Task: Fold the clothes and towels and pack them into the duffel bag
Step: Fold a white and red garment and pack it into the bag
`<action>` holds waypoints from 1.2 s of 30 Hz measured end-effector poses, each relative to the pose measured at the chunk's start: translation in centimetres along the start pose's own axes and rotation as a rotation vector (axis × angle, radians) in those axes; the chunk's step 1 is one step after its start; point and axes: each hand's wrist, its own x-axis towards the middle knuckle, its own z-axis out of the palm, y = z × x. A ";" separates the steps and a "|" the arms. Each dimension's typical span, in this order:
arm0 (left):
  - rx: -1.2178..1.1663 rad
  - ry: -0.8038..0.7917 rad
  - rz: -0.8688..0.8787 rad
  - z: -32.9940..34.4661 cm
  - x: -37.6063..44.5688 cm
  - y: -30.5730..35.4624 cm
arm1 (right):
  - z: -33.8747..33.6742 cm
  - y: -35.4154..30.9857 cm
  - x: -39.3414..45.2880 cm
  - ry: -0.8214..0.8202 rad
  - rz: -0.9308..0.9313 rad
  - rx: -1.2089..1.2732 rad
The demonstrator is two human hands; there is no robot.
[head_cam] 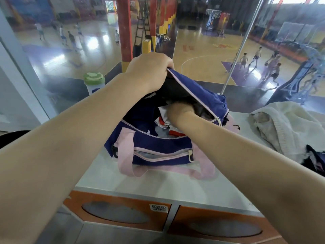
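Observation:
A navy duffel bag (158, 152) with pink straps and pink zip trim stands open on the white counter top. My left hand (149, 71) grips the far flap of the bag's opening and lifts it up. My right hand (179, 110) reaches deep into the bag, its fingers hidden under the raised flap. Folded clothes (163, 122) in white, red and grey lie inside the bag beside my right wrist. A cream knitted towel or sweater (288, 127) lies crumpled on the counter to the right, with a dark garment (314, 159) in front of it.
A bottle with a green lid (94, 81) stands behind the bag at the left. A glass wall rises just behind the counter (123, 176), overlooking a basketball court with people. Orange locker fronts (123, 210) sit below the counter edge.

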 end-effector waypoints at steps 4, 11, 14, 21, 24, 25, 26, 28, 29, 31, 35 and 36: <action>-0.031 0.019 -0.007 0.7 0.3 0.2 | 0.6 -1.5 1.0 0.007 -0.080 0.379; -0.068 -0.006 0.007 1.7 1.0 0.8 | 4.5 -1.8 1.3 0.095 -0.038 0.443; -0.062 -0.014 0.014 2.2 1.1 1.5 | 4.6 -2.6 1.3 0.003 -0.037 0.356; -0.044 -0.052 0.011 1.8 0.2 3.6 | 3.3 -1.2 1.1 -0.059 -0.129 0.362; -0.027 -0.095 0.007 1.8 -0.2 4.7 | 2.2 -0.7 -1.7 -0.024 -0.189 0.438; -0.021 -0.120 0.004 1.9 -0.3 5.0 | 1.9 -0.6 -2.9 -0.037 -0.224 0.454; -0.013 -0.142 -0.003 2.1 -0.5 5.3 | 1.6 -0.3 -4.3 -0.056 -0.258 0.480; 0.002 -0.162 -0.031 2.3 -0.9 5.8 | 1.3 0.6 -7.2 -0.062 -0.286 0.546; 0.009 -0.166 -0.053 2.5 -1.2 5.9 | 1.2 1.1 -8.5 -0.026 -0.288 0.574; 0.011 -0.190 -0.088 2.8 -2.2 6.2 | 1.3 2.5 -11.1 0.094 -0.284 0.613; 0.019 -0.240 -0.087 3.4 -4.0 8.9 | 1.7 6.1 -14.8 0.233 -0.278 0.654; 0.022 -0.245 -0.084 3.5 -4.1 9.8 | 1.9 7.1 -15.6 0.266 -0.272 0.677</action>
